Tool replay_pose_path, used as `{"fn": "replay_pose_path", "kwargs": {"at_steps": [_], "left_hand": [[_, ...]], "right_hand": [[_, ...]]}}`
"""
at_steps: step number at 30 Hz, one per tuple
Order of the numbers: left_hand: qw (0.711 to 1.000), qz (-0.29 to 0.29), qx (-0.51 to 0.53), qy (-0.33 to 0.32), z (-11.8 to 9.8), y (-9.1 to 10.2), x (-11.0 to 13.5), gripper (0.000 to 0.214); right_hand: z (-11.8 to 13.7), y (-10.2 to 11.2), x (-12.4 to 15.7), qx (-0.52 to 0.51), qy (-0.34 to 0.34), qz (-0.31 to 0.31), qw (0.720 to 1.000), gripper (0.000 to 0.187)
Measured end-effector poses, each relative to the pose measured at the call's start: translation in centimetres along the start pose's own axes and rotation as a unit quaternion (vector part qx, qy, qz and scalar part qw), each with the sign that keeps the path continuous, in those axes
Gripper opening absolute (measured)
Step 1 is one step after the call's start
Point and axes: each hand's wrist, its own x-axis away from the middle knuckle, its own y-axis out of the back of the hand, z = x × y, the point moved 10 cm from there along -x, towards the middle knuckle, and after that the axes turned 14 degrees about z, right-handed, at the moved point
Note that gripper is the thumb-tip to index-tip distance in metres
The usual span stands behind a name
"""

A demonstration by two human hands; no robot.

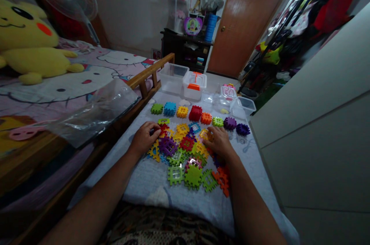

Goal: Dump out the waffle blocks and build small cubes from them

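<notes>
A loose pile of flat plastic interlocking building tiles lies on the cloth before me, among them a purple tile (168,146), a red tile (187,143) and a green tile (193,177). My left hand (145,137) is at the pile's left edge, its fingers curved with a gap to the thumb, near a red piece (164,130). On the other side my right hand (219,141) has its fingers apart over the pile's edge, by a yellow-orange tile (204,135). Neither hand visibly grips a tile. Behind the pile runs a row of stacked tiles sorted by colour, including a blue stack (170,109) and a dark red stack (195,113).
Clear plastic boxes (173,77) and an orange-handled lidded box (195,85) stand at the table's far end. A wooden bed rail (150,71) borders the left side, with a plastic bag (101,110) over it. A white cabinet (318,121) borders the right.
</notes>
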Motion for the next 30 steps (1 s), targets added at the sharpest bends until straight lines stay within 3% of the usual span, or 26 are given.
{"fn": "replay_pose_path", "kwargs": {"at_steps": [9,11,15,18,25,30], "left_hand": [[1.0,0.004,-0.002,0.001,0.2,-0.1,0.0,0.023],[1.0,0.008,-0.004,0.004,0.2,-0.2,0.0,0.024],[1.0,0.011,-0.01,0.005,0.1,-0.2,0.0,0.025],[1.0,0.009,-0.015,0.005,0.0,0.0,0.0,0.026],[1.0,0.008,-0.02,0.007,-0.2,0.1,0.0,0.026],[1.0,0.006,-0.021,0.006,-0.1,0.1,0.0,0.026]], "right_hand": [[0.3,0.2,-0.2,-0.043,0.025,-0.011,0.999,0.019],[0.2,0.1,-0.4,-0.061,0.034,-0.014,0.997,0.021],[-0.9,1.7,-0.1,-0.135,0.034,-0.085,0.987,0.028],[-3.1,3.2,0.9,-0.227,0.003,-0.129,0.965,0.03],[-7.5,2.4,2.1,-0.378,-0.081,-0.066,0.92,0.035],[-7.3,1.3,2.1,-0.287,-0.124,-0.008,0.95,0.02]]}}
